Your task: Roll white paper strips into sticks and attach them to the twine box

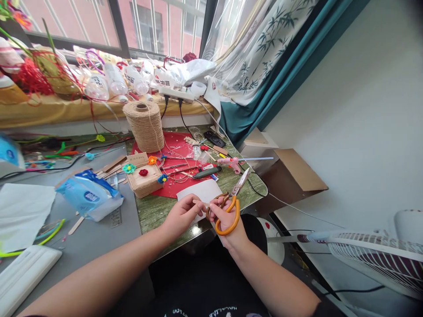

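Stick (202,203) is pinched by left hand (182,214) while right hand (231,224) grips scissors (237,186) near table edge (252,200).

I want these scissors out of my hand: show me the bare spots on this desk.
Bare: the gray mat between the blue pack and the left forearm; green tabletop bordered by that mat, the flowered box and the left hand. Crowded: the red sheet, strewn with tools and scraps.

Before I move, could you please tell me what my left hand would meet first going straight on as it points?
Past the thin pale strip it pinches, probably your bare right hand, which holds metal scissors with orange handles; depth is unclear.
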A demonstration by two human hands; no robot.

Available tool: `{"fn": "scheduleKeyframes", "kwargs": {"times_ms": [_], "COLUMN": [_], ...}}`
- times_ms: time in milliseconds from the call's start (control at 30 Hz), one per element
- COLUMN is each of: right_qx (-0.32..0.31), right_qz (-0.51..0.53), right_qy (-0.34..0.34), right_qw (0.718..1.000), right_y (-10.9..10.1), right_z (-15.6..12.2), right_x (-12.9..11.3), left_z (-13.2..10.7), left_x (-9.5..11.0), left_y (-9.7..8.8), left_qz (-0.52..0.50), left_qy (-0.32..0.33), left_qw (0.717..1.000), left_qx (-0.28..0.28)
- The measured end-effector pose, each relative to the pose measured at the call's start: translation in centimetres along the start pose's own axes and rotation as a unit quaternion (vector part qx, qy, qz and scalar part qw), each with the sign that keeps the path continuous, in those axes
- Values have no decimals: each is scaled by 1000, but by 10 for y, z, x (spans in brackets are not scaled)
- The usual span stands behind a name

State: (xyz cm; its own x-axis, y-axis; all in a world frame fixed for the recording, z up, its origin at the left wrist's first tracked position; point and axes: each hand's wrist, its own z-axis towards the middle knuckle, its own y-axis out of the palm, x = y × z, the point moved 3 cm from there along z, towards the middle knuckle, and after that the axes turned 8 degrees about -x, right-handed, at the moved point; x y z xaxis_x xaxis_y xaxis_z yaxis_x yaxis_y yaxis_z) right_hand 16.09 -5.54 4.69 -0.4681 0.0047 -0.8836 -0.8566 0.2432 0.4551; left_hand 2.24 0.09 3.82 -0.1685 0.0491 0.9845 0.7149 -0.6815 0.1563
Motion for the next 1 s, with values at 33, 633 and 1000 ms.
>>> {"fn": "scheduleKeyframes", "kwargs": {"times_ms": [33, 633, 1000], "right_qx": [3, -162, -262], "right_qz": [-2, -31, -152], "right_qy": [-1, 129, 140], "right_qw": [1000, 978, 943], "right_y": [4, 13, 8], "right_z": [-1, -29, -49], "right_x": [2, 29, 46], "left_z": [0, -5, -7], "left_x": [-1, 4, 4], "left_y": [1, -16, -13], "left_qz": [-2, 74, 77], "left_qy": [6, 59, 83], "left_qw": [1000, 993, 988], "left_qx": [18, 66, 106]}}
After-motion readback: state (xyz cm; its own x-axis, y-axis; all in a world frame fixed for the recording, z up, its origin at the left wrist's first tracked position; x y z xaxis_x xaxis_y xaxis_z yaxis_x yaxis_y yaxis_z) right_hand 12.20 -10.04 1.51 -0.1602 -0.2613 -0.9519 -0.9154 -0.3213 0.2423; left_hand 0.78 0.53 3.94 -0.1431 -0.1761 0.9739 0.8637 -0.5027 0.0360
